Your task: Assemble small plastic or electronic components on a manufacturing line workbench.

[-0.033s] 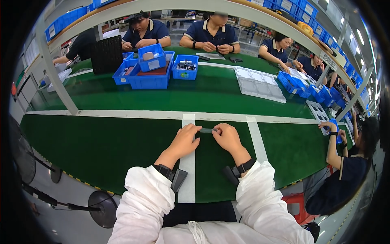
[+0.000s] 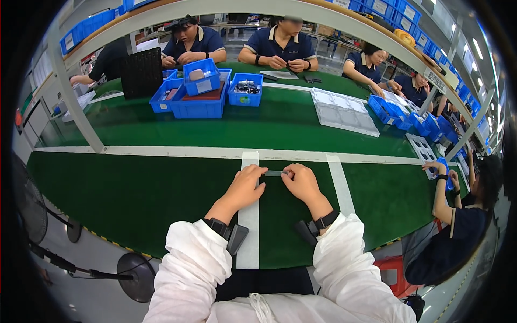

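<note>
A thin grey bar-shaped piece [image 2: 274,173] spans the gap between my hands, just above or on the green work surface [image 2: 161,199]; I cannot tell which. Its exact kind is too small to make out. My left hand [image 2: 246,185] has its fingertips closed at the bar's left end, the thumb lower down. At the right end, my right hand [image 2: 301,182] pinches it between thumb and fingers. Both ends are hidden by my fingers. Under my left hand runs a white tape strip [image 2: 248,231]; a second tape strip [image 2: 340,185] lies right of my right hand.
Beyond a white rail [image 2: 188,152] stand blue bins [image 2: 198,109] and a smaller blue bin [image 2: 245,98] with parts. A pale plastic tray [image 2: 344,112] lies far right. Co-workers sit opposite; another person [image 2: 458,215] works close at my right. A slanted white post [image 2: 81,116] rises at left.
</note>
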A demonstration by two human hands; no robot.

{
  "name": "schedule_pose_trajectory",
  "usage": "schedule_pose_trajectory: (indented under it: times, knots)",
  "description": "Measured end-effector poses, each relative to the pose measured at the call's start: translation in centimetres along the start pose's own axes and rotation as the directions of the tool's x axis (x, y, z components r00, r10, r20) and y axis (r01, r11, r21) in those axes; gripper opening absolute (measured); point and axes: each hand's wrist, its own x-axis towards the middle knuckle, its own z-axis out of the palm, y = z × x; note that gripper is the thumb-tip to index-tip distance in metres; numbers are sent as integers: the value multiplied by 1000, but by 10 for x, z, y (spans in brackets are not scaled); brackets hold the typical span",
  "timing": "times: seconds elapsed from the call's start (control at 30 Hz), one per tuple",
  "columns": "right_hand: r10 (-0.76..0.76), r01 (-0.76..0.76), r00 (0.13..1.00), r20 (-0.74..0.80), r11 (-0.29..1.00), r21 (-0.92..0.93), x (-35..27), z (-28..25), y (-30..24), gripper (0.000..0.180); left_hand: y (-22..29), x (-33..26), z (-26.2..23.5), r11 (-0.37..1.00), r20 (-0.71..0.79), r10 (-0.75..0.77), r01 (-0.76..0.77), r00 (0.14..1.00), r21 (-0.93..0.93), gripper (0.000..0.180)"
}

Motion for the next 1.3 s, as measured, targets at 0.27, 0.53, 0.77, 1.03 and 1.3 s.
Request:
schedule_pose_trajectory:
  times: [0.27,0.53,0.77,1.03,1.3]
  knots:
    - [-4,4,1000,6,1000,1,2,-1,2,13,1,1,0,1000,3,-18,18,1000,13,39]
    - [-1,2,1000,8,1000,-17,-1,1,3,12,8,0,-3,999,14,-40,41,999,-32,41]
    - [6,-5,999,33,1000,-11,0,-2,-1,12,6,0,-6,1000,67,-22,20,998,23,33]
    - [-16,16,1000,7,1000,-1,0,2,6,10,4,-1,-2,999,77,-27,24,997,40,32]
    - [-51,50,998,-39,998,-26,1,2,6,12,4,-1,-3,998,88,-35,30,995,59,34]
